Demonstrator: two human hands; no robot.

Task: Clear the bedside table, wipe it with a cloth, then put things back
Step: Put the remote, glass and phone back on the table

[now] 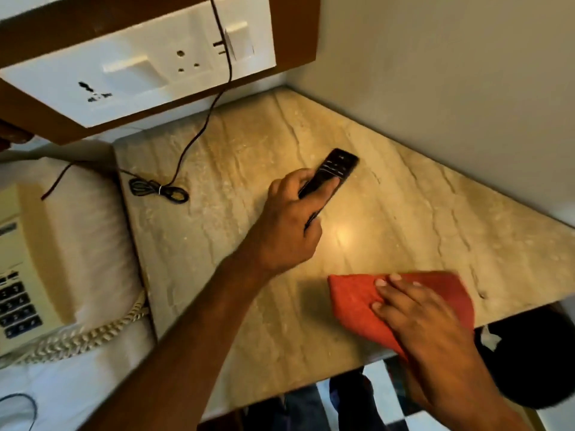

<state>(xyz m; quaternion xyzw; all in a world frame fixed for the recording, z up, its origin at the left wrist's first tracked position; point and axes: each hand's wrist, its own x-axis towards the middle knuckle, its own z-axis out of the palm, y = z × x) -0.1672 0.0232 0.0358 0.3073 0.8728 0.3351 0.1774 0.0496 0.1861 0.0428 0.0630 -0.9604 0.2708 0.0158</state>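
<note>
The beige marble top of the bedside table (404,194) fills the middle of the view. My left hand (289,225) grips a black remote control (337,169) and holds it just over the table's centre, its far end pointing towards the wall. My right hand (417,315) lies flat, fingers spread, on a red cloth (351,303) pressed onto the table near its front edge.
A cream telephone (21,275) with a coiled cord (93,334) rests on the white bed at the left. A dark cable (199,132) hangs from the wall socket panel (140,66) and ends in a bundle (158,189) on the table's left side. A black bin (529,362) stands below right.
</note>
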